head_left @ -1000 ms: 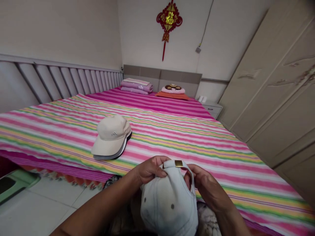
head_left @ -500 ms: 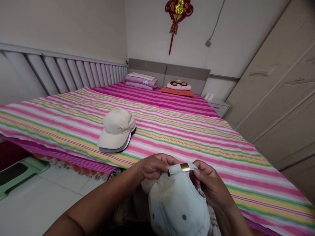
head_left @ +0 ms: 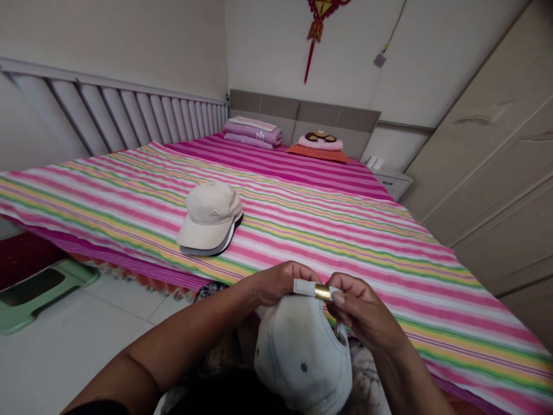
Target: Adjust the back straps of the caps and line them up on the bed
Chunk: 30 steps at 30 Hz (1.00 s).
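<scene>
The left hand (head_left: 279, 283) and right hand (head_left: 360, 305) pinched the strap (head_left: 305, 287) of a pale cap (head_left: 300, 351) by its gold buckle (head_left: 323, 291), over the striped bed (head_left: 389, 276).

A wide bed (head_left: 129, 266) under a striped bedspread (head_left: 341, 242) of pink, white, yellow and green bands, with a magenta-striped stretch up to a grey headboard (head_left: 302, 118). Mid-bed, a stack of baseball caps (head_left: 210, 219), beige on top over grey and black layers, brims toward the near edge. By the headboard, folded pink and lilac bedding (head_left: 253, 132) on the left; on the right, a small pink pillow (head_left: 320, 144) with a cartoon face, atop an orange folded cloth (head_left: 317, 153). Lower left, a green plastic stool (head_left: 38, 297) on white floor tiles (head_left: 64, 351).
</scene>
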### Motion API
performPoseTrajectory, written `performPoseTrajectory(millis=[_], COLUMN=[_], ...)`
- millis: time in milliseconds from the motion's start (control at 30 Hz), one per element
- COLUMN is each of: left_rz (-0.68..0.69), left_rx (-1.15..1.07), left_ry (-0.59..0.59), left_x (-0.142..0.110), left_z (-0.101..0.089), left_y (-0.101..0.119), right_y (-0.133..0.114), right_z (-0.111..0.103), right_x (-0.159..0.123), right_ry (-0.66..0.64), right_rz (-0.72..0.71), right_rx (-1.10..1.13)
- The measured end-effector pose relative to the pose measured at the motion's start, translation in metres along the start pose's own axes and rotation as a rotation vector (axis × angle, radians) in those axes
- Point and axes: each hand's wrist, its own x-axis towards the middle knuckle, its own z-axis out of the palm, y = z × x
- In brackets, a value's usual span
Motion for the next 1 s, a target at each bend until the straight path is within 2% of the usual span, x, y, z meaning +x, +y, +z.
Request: performPoseTrajectory(millis=[233,433,600,733,900,1000], left_rz=[0.024,0.059,0.133,0.146,0.135,0.233], left_rx=[-0.031,-0.071,-0.116,-0.130,-0.159,-0.222], left_ry=[0.057,0.083,-0.014,0.005,-0.026,-0.108], left_x=[0.000,0.003,0.004,0.004,0.004,0.007], left_z=[0.011,0.010,0.004,0.001,-0.003,-0.008], left_y=[0.000,-0.005,-0.012,-0.013,-0.015,-0.016], right_y=[0.003,0.002,0.004,0.007,0.011,0.010], right_z=[0.007,0.011,0.014,0.016,0.018,0.013], right_x=[0.000,0.003,0.006,0.007,0.009,0.010], right_ry=[0.010,0.036,0.029,0.014,-0.027,0.016], right_rz=[-0.007,0.014,-0.010,-0.020,-0.092,-0.157], right_rx=[0.109,0.166,0.161,0.215,0.396,0.553])
